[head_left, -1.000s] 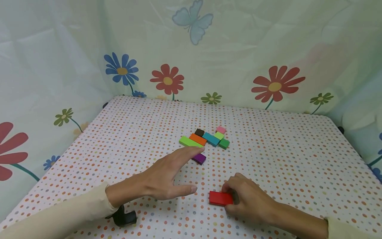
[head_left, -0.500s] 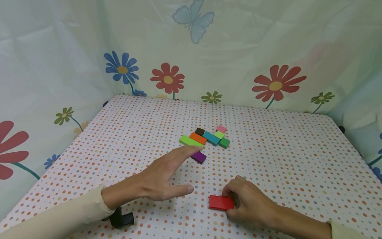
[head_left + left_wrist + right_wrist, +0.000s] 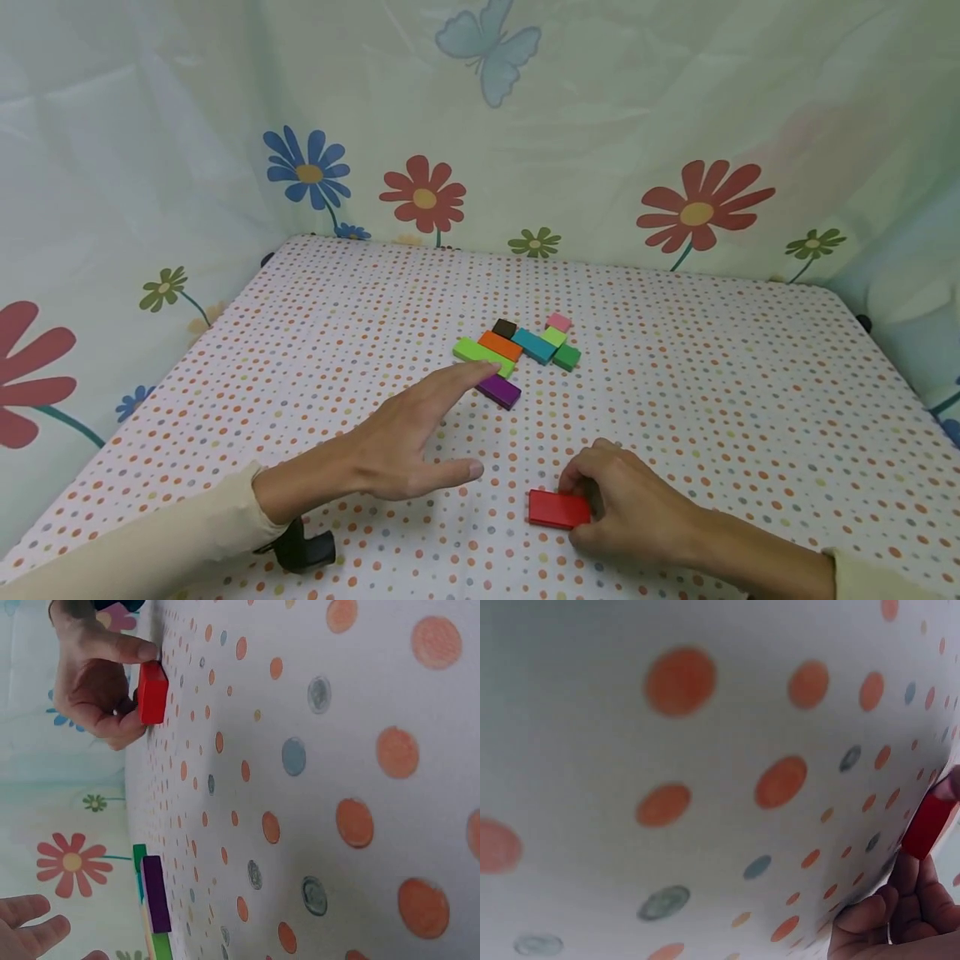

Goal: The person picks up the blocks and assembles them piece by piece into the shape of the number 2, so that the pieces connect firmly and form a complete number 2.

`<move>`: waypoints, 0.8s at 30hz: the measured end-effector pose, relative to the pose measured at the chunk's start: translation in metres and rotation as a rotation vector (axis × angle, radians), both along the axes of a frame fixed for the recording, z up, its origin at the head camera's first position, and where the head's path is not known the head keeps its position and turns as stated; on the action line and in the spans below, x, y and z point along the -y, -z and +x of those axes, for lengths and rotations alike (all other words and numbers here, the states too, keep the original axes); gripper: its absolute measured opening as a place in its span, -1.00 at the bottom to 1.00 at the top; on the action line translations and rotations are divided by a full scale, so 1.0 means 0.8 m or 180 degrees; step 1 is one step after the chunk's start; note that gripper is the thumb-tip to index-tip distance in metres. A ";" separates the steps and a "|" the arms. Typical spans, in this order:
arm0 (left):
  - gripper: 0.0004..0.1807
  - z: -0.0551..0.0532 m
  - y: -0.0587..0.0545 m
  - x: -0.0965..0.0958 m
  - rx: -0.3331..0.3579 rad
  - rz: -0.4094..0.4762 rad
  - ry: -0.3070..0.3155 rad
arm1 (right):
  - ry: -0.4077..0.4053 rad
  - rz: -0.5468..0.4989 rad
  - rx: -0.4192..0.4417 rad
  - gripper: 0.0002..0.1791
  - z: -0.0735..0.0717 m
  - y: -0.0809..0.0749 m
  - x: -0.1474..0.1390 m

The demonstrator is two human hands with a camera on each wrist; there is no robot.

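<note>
Backing dotted cloth [image 3: 712, 400]: flowered curtain [image 3: 585, 158]

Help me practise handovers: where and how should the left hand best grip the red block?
Probably the free left end of the red block, left hand coming from the left to pinch across the long sides: it's oblong, runs left to right, and the right hand holds the other end.

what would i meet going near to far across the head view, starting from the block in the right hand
Red block in the right hand → purple block → dark green block → pink block → flowered backdrop.
</note>
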State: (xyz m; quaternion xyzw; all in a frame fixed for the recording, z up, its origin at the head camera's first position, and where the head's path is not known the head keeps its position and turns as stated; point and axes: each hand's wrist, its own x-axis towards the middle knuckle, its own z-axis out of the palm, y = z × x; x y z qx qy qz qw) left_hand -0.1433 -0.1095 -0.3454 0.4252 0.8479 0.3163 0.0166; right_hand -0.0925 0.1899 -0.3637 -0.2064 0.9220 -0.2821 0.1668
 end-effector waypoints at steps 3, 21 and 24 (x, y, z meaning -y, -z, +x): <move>-0.03 -0.001 -0.002 0.000 0.0006 0.0018 -0.0027 | -0.0017 -0.0071 0.0018 -0.69 -0.006 -0.003 0.000; -0.04 -0.014 -0.008 -0.001 0.0042 0.0185 -0.0151 | 0.0510 -0.0212 -0.0733 -0.75 -0.073 0.003 0.031; -0.04 -0.012 -0.008 0.002 0.0055 0.0183 -0.0191 | 0.0516 -0.0180 -0.0880 -0.74 -0.091 0.005 0.037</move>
